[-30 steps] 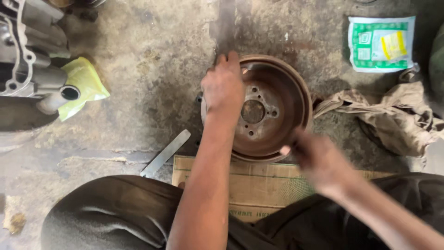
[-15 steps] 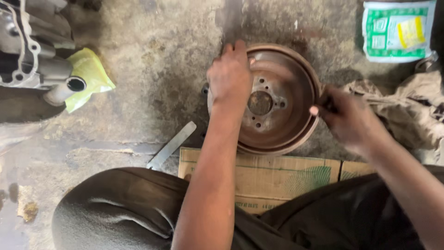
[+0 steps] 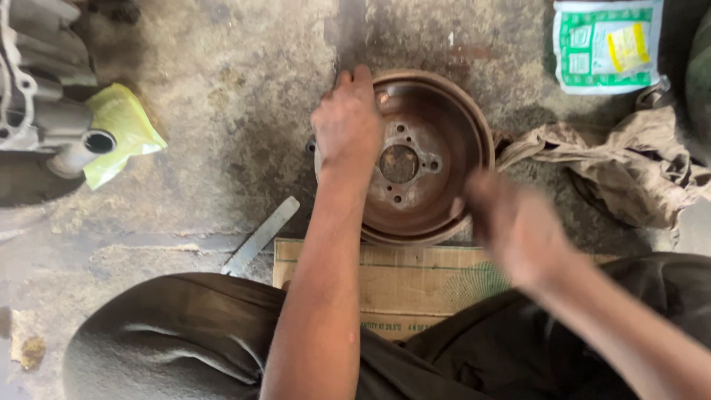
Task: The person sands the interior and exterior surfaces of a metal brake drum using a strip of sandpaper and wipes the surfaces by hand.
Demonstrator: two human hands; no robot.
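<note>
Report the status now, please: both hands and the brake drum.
Left hand flat on rusty brake drum rim, no grip closed. Right hand blurred at the near rim, contact unclear. Drum on concrete floor, open side up. Rag beside it, apart.

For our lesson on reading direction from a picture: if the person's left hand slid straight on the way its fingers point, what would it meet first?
The left hand rests on the far-left rim of the rusty round metal brake drum, fingers pointing away from the person. Past the fingertips lies only bare, stained concrete floor; the way looks free up to the picture's top edge.
</note>
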